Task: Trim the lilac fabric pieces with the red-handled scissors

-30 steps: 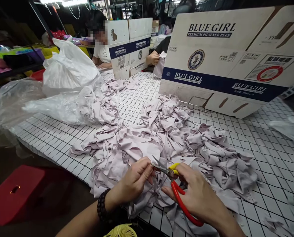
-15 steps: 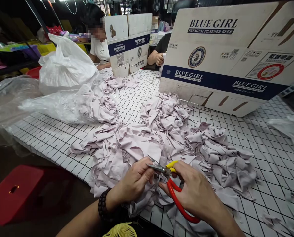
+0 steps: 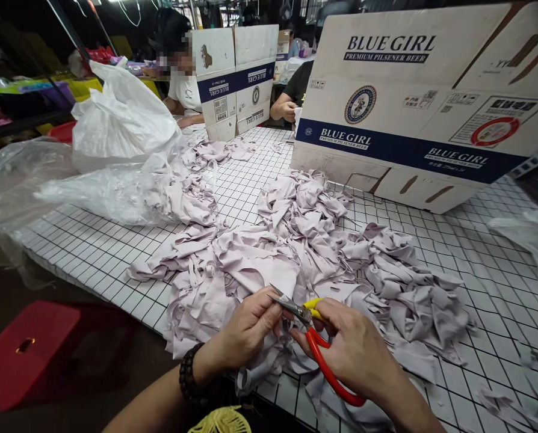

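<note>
My right hand [image 3: 357, 346] is closed around scissors [image 3: 316, 349] with one red and one yellow handle. Their metal blades point left, slightly apart, with the tips at the fingers of my left hand [image 3: 251, 328]. That hand is closed in a pinch on a piece of pale lilac fabric, mostly hidden by the fingers and blades. Beneath and beyond both hands spreads a heap of similar pale lilac fabric pieces [image 3: 255, 258], crumpled and overlapping.
A white grid-patterned table [image 3: 102, 240] carries everything. Tall beer cartons [image 3: 399, 90] stand at the back. Plastic bags [image 3: 124, 120] lie at the left, and a red stool [image 3: 29, 355] is beside the table. Two people sit across, partly behind the cartons.
The scissor blades have drawn a little closer together, and the handles shifted slightly. Both my hands stay in nearly the same place. Across the table, a person's hand moved slightly.
</note>
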A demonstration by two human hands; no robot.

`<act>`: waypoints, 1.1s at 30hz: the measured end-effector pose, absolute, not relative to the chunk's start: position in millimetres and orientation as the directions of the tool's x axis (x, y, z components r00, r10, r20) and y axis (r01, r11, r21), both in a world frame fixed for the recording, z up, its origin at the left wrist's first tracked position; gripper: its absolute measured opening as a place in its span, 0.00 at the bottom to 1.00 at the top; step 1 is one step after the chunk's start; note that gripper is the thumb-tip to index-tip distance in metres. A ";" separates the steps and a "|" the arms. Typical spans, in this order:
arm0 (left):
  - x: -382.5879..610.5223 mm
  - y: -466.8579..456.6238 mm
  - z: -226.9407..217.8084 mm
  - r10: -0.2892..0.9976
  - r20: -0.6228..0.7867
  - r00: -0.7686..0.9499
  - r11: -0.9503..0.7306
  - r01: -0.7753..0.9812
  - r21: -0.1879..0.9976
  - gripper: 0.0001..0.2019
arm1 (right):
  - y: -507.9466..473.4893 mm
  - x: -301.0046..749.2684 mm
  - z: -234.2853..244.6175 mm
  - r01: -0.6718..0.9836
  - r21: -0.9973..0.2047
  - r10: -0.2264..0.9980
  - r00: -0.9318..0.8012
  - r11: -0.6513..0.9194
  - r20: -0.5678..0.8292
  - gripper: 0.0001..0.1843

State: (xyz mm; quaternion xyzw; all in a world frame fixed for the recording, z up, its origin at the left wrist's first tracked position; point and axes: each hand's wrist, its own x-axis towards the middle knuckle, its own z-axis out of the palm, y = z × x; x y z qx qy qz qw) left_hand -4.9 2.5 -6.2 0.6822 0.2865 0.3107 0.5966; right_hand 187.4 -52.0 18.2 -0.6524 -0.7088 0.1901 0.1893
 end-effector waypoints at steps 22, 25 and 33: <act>-17.8 6.1 2.5 0.903 0.117 0.414 -0.204 0.173 0.963 0.28 | -12.7 155.1 14.4 -0.133 -0.969 0.977 -0.079 -0.208 -0.199 0.22; -30.9 7.9 21.2 0.739 -0.025 0.673 -0.155 0.206 0.966 0.20 | -22.4 158.8 41.3 -0.181 -0.929 0.927 -0.261 -0.321 -0.270 0.22; -20.8 146.4 107.3 0.819 0.016 0.574 -0.332 0.450 0.829 0.17 | -28.4 204.8 11.8 -0.041 -0.959 0.952 0.114 -0.281 -0.284 0.19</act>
